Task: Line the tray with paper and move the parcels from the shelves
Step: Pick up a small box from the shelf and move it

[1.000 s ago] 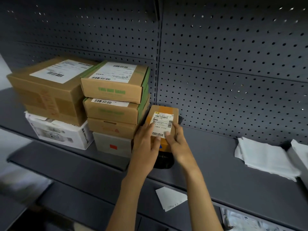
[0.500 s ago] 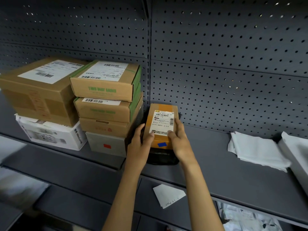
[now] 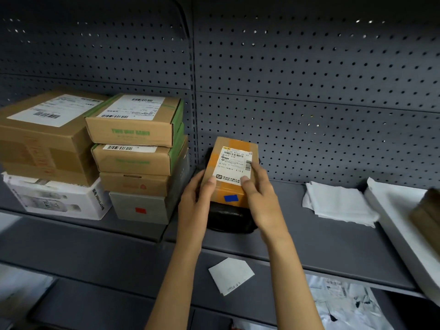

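Note:
A small brown parcel [image 3: 232, 167] with orange tape, a white label and a blue sticker sits on a black parcel [image 3: 229, 217] on the grey shelf [image 3: 321, 239]. My left hand [image 3: 194, 201] grips its left side, thumb on top. My right hand [image 3: 260, 198] grips its right side, thumb on the label. At the far right lies a white tray [image 3: 400, 217] with a brown parcel [image 3: 428, 210] in it, partly cut off. Folded white paper [image 3: 340, 203] lies on the shelf beside the tray.
Left of my hands, a stack of cardboard boxes [image 3: 135, 151] rises on the shelf. Further left, a large brown box [image 3: 45, 136] rests on a white box [image 3: 57, 198]. A white slip [image 3: 232, 275] lies on the lower shelf. Plastic mailers [image 3: 345, 303] lie below right.
Both hands shifted from the small parcel's top to its sides, and it looks slightly raised and tilted. The view has turned, bringing the tray into sight at the right.

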Action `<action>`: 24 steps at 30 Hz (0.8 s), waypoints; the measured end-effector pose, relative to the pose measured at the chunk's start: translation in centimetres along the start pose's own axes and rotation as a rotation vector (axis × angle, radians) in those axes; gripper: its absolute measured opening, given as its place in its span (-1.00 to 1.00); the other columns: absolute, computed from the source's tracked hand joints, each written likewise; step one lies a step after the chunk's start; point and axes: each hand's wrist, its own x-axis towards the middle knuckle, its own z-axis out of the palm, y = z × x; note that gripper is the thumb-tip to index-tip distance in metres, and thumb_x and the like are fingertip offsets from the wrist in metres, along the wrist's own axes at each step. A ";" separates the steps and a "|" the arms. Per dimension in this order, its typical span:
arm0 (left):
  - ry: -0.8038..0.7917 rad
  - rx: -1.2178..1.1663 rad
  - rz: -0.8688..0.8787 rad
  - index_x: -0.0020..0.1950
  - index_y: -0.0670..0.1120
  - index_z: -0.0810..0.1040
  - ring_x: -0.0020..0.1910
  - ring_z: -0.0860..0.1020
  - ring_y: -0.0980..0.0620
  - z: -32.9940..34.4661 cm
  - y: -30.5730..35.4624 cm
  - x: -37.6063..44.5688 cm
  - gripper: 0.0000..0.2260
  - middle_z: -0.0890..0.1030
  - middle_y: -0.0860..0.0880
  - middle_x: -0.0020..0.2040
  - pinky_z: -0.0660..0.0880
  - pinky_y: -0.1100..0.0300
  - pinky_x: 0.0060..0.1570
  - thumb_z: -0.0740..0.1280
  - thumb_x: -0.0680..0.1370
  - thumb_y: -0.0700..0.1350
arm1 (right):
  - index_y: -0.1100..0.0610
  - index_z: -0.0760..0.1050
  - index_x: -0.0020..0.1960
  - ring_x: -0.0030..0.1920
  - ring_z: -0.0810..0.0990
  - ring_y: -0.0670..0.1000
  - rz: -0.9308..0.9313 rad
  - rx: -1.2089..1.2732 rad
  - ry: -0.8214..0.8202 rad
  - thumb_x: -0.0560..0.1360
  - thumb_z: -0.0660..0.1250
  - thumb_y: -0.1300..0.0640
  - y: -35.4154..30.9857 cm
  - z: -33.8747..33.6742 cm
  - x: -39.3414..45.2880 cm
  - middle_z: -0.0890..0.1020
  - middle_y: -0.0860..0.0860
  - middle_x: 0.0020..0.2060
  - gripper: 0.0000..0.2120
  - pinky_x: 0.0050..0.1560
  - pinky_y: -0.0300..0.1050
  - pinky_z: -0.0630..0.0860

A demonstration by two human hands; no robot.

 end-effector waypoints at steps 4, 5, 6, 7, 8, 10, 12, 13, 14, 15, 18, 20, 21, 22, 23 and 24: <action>-0.040 -0.049 0.017 0.36 0.04 0.58 0.13 0.65 0.23 1.4 0.8 -1.4 -0.70 0.71 0.10 0.17 0.50 0.32 0.09 0.28 0.65 0.06 | -0.29 0.29 0.49 0.37 0.51 0.04 -0.018 -0.048 0.081 0.51 0.16 -0.22 -0.7 -1.9 -1.4 0.56 -0.11 0.37 -0.46 0.43 0.17 0.40; -0.056 -0.053 0.021 0.35 0.04 0.59 0.13 0.65 0.23 1.7 0.9 -1.8 -0.70 0.71 0.11 0.16 0.49 0.34 0.07 0.28 0.65 0.06 | -0.31 0.29 0.48 0.37 0.52 0.04 -0.013 -0.049 0.100 0.47 0.16 -0.26 -0.7 -2.4 -1.8 0.57 -0.13 0.36 -0.43 0.43 0.17 0.41; -0.072 -0.055 0.023 0.34 0.04 0.60 0.13 0.65 0.22 2.0 1.0 -2.2 -0.70 0.72 0.10 0.15 0.49 0.35 0.07 0.29 0.65 0.05 | -0.33 0.30 0.48 0.37 0.53 0.03 -0.009 -0.044 0.120 0.43 0.15 -0.30 -0.6 -3.0 -2.3 0.57 -0.14 0.35 -0.40 0.42 0.18 0.41; -0.088 -0.058 0.025 0.34 0.03 0.60 0.14 0.66 0.21 2.5 1.0 -2.7 -0.71 0.72 0.10 0.15 0.50 0.34 0.08 0.29 0.65 0.05 | -0.34 0.30 0.47 0.36 0.53 0.03 -0.006 -0.043 0.141 0.41 0.14 -0.33 -0.5 -3.6 -2.8 0.58 -0.15 0.35 -0.38 0.42 0.18 0.41; -0.103 -0.061 0.025 0.34 0.03 0.60 0.14 0.66 0.22 2.9 1.0 -3.2 -0.71 0.72 0.10 0.15 0.50 0.34 0.09 0.29 0.65 0.04 | -0.35 0.30 0.47 0.37 0.53 0.03 -0.003 -0.041 0.164 0.39 0.13 -0.35 -0.4 -4.2 -3.3 0.58 -0.16 0.35 -0.37 0.42 0.18 0.41; -0.127 -0.062 0.040 0.35 0.03 0.60 0.13 0.66 0.23 3.8 1.2 -4.3 -0.71 0.73 0.11 0.14 0.52 0.33 0.12 0.30 0.65 0.04 | -0.34 0.31 0.47 0.38 0.52 0.02 -0.008 -0.036 0.201 0.37 0.12 -0.35 -0.3 -5.4 -4.3 0.56 -0.17 0.37 -0.35 0.43 0.18 0.39; -0.155 -0.070 0.065 0.36 0.03 0.59 0.16 0.66 0.20 4.8 1.6 -5.5 -0.68 0.72 0.10 0.16 0.53 0.25 0.20 0.31 0.64 0.06 | -0.34 0.31 0.46 0.39 0.51 -0.01 -0.024 -0.026 0.227 0.37 0.12 -0.35 -0.6 -6.8 -5.3 0.55 -0.19 0.38 -0.35 0.45 0.18 0.37; -0.168 -0.074 0.077 0.37 0.03 0.59 0.18 0.65 0.20 5.2 1.9 -6.0 -0.67 0.72 0.10 0.17 0.52 0.24 0.21 0.31 0.64 0.07 | -0.35 0.32 0.46 0.39 0.51 -0.02 -0.030 -0.019 0.235 0.39 0.12 -0.34 -0.7 -7.5 -5.8 0.56 -0.20 0.37 -0.37 0.45 0.17 0.38; -0.183 -0.078 0.095 0.38 0.04 0.58 0.19 0.64 0.21 5.7 2.3 -6.6 -0.68 0.72 0.11 0.18 0.51 0.27 0.20 0.30 0.64 0.06 | -0.35 0.32 0.46 0.38 0.51 -0.04 -0.040 -0.011 0.245 0.40 0.13 -0.32 -0.9 -8.2 -6.3 0.56 -0.22 0.35 -0.39 0.44 0.16 0.39; -0.198 -0.081 0.114 0.39 0.05 0.57 0.19 0.64 0.23 6.2 2.8 -7.2 -0.68 0.71 0.12 0.19 0.50 0.29 0.18 0.30 0.65 0.06 | -0.35 0.32 0.46 0.37 0.52 -0.05 -0.054 -0.003 0.257 0.42 0.13 -0.31 -1.2 -9.0 -6.9 0.57 -0.22 0.34 -0.41 0.43 0.15 0.40; -0.243 -0.087 0.157 0.40 0.08 0.55 0.21 0.62 0.27 8.3 4.1 -9.2 -0.67 0.70 0.16 0.21 0.46 0.30 0.21 0.29 0.65 0.09 | -0.36 0.32 0.45 0.36 0.52 -0.05 -0.095 0.015 0.309 0.43 0.13 -0.30 -1.6 -12.0 -8.5 0.58 -0.22 0.34 -0.43 0.41 0.14 0.41; -0.281 -0.093 0.182 0.40 0.11 0.55 0.22 0.60 0.29 10.2 4.8 -10.7 -0.67 0.69 0.18 0.22 0.43 0.33 0.19 0.29 0.65 0.10 | -0.36 0.33 0.45 0.36 0.53 -0.04 -0.122 0.028 0.352 0.43 0.14 -0.31 -1.6 -14.3 -9.7 0.58 -0.21 0.33 -0.43 0.41 0.16 0.42; -0.302 -0.102 0.190 0.41 0.11 0.55 0.22 0.60 0.30 11.5 5.1 -11.7 -0.67 0.69 0.19 0.22 0.42 0.34 0.18 0.29 0.64 0.10 | -0.36 0.33 0.44 0.37 0.53 -0.04 -0.132 0.037 0.379 0.43 0.15 -0.32 -1.5 -15.8 -10.5 0.58 -0.22 0.33 -0.44 0.42 0.16 0.41; -0.328 -0.103 0.198 0.41 0.11 0.54 0.22 0.60 0.30 12.8 5.3 -12.8 -0.66 0.69 0.19 0.22 0.42 0.35 0.17 0.29 0.64 0.10 | -0.35 0.34 0.45 0.37 0.53 -0.05 -0.140 0.047 0.404 0.45 0.15 -0.32 -1.2 -17.5 -11.3 0.58 -0.22 0.33 -0.45 0.42 0.15 0.41; -0.358 -0.113 0.201 0.41 0.11 0.54 0.22 0.59 0.30 14.2 5.6 -14.0 -0.66 0.69 0.19 0.22 0.42 0.36 0.17 0.29 0.64 0.10 | -0.33 0.34 0.45 0.37 0.52 -0.05 -0.148 0.041 0.425 0.48 0.16 -0.30 -1.0 -19.2 -12.3 0.58 -0.21 0.33 -0.46 0.42 0.14 0.41; -0.387 -0.113 0.213 0.42 0.10 0.54 0.23 0.59 0.30 15.3 5.7 -14.8 -0.66 0.68 0.18 0.23 0.43 0.38 0.17 0.29 0.65 0.10 | -0.32 0.35 0.46 0.37 0.52 -0.06 -0.159 0.042 0.451 0.50 0.17 -0.29 -0.8 -20.5 -12.9 0.58 -0.21 0.34 -0.48 0.42 0.13 0.42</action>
